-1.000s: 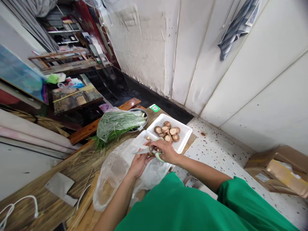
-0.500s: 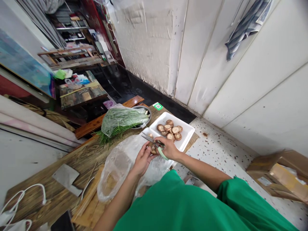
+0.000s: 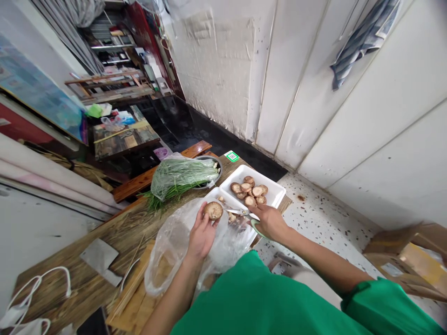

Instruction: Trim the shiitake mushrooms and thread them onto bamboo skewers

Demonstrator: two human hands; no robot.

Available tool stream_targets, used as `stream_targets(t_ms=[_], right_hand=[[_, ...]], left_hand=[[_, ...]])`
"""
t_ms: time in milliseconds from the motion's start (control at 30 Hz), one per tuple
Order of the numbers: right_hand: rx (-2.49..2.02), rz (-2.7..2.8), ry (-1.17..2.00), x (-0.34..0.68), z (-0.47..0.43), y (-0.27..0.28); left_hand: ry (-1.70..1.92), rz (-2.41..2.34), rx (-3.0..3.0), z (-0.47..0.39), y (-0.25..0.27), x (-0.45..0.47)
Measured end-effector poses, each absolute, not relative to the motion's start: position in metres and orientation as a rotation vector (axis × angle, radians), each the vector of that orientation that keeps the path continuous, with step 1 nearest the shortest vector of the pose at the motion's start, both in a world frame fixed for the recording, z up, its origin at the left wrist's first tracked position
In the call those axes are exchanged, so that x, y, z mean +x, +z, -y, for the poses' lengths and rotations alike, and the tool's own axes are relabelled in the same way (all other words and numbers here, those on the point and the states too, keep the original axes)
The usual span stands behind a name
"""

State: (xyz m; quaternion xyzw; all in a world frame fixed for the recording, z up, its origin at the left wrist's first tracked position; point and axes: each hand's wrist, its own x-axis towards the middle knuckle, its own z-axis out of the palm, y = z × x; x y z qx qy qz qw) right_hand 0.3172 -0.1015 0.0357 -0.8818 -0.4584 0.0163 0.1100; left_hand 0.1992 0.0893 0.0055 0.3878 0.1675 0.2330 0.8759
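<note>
My left hand (image 3: 202, 234) has its fingers around a brown mushroom (image 3: 213, 211), cap turned up toward me. In my right hand (image 3: 271, 221) is a pair of scissors (image 3: 240, 211) with pale green handles, the blades pointing left beside the mushroom but apart from it. Beyond my right hand, a white foam tray (image 3: 277, 191) holds several mushrooms (image 3: 249, 188), some showing pale cut stems. Under the scissors, stem pieces (image 3: 232, 217) lie near a crumpled clear plastic bag (image 3: 171, 246).
A bagged bunch of green chives (image 3: 181, 174) lies partly on a metal bowl (image 3: 219, 174) at the table's far side. On the wooden table (image 3: 63, 253) to the left are a cleaver (image 3: 99, 257), a white cable (image 3: 66, 279) and a dark phone (image 3: 91, 322). A cardboard box (image 3: 401, 260) stands right.
My hands have moved apart. The scissors have shifted right, away from the mushroom, and the left hand has turned it cap up. The view has moved slightly.
</note>
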Motion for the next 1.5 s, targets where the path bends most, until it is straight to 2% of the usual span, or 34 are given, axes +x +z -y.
stream_targets(t_ms=[333, 900, 1100, 1300, 1500], right_hand=[[-2.744, 1.543, 0.075, 0.312, 0.092, 0.064], [-2.767, 1.634, 0.12, 0.309, 0.078, 0.053], [-2.705, 1.599, 0.254, 0.309, 0.079, 0.048], [-2.76, 1.576, 0.177, 0.305, 0.086, 0.058], [-2.738, 1.468, 0.317, 0.298, 0.092, 0.061]], left_hand=[[0.517, -0.305, 0.947, -0.082, 0.012, 0.204], [0.478, -0.355, 0.99, -0.083, 0.003, 0.2], [0.49, -0.333, 0.961, -0.086, -0.006, 0.201], [0.457, -0.329, 0.983, -0.088, -0.009, 0.198], [0.526, -0.302, 1.047, -0.08, -0.009, 0.199]])
